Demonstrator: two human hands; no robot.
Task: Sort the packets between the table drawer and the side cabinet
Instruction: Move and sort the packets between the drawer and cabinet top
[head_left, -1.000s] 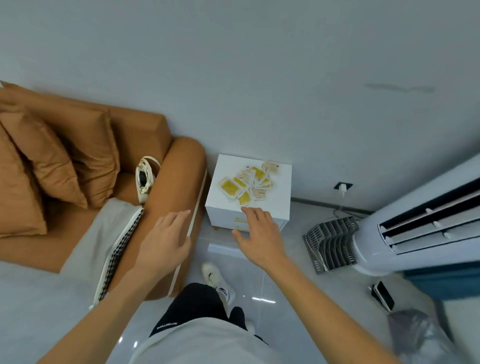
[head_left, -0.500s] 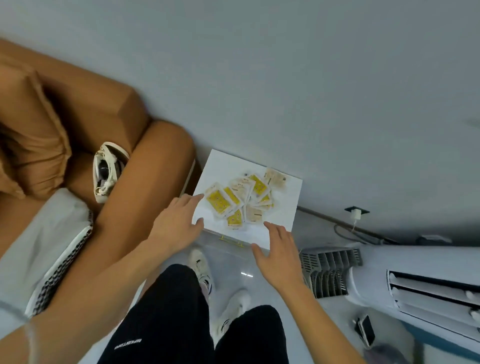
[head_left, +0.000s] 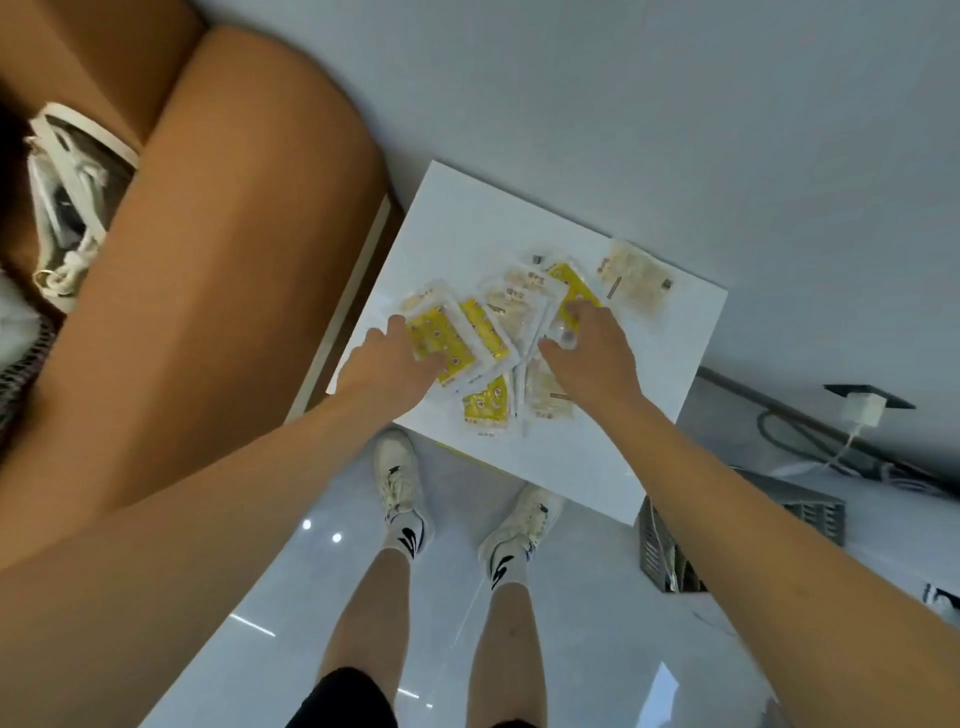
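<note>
Now the left hand (head_left: 387, 364) lies on the big yellow packet (head_left: 439, 340) at the left side of the heap, with the fingers spread over it; if they already pinch its edge, I cannot tell. The right hand (head_left: 589, 348) is on the right part of the heap, its fingertips on another yellow packet (head_left: 574, 288) and its thumb beside the pale packets (head_left: 519, 306); also here a true grip is not visible. All packets lie loose and overlapping on the top of the white side cabinet (head_left: 467, 218), and one pale packet (head_left: 636, 275) lies a little apart, near the back right corner. The cabinet stands just beside the brown sofa arm (head_left: 234, 234), and the person's white sneakers (head_left: 397, 473) are on the glossy floor in front of it. No drawer is seen open. I judge the sorting is only at its start: nothing is separated yet, and the whole heap is left to divide.
</note>
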